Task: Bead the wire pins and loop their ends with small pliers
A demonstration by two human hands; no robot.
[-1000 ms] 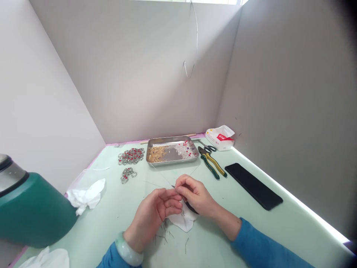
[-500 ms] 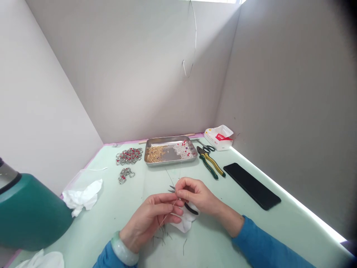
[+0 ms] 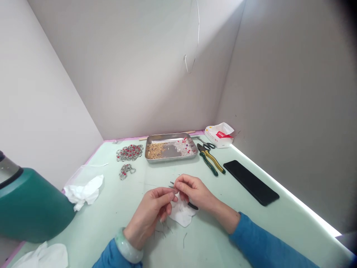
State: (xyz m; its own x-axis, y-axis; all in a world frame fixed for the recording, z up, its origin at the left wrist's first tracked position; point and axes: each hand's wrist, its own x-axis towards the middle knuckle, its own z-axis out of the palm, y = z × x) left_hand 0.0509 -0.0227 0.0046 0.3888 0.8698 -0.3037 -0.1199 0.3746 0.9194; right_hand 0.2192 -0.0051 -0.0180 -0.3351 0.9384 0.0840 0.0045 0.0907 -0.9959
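My left hand (image 3: 156, 206) and my right hand (image 3: 195, 191) meet fingertip to fingertip above the pale green table. Each is pinched closed; a thin wire seems to run between them, but its ends and any bead are too small to make out. Metal tool tips (image 3: 171, 184) show just beyond the fingers, and a black handle (image 3: 192, 206) lies under my right hand. Below the hands is a crumpled white tissue (image 3: 182, 216). Several short dark wire pieces (image 3: 164, 227) lie near my left wrist, and one more (image 3: 184, 240) to the right.
A metal tray (image 3: 171, 160) holds gold, clear and red beads. Beaded loops (image 3: 129, 152) lie left. Green-yellow pliers (image 3: 209, 160), scissors (image 3: 209, 145), a white box (image 3: 219, 134) and a black phone-like slab (image 3: 251, 182) stand right. A green container (image 3: 33, 208) is far left.
My left fingers have closed from a spread pose and drawn up against my right fingertips. The long wire now points left rather than upward. The view has shifted slightly.
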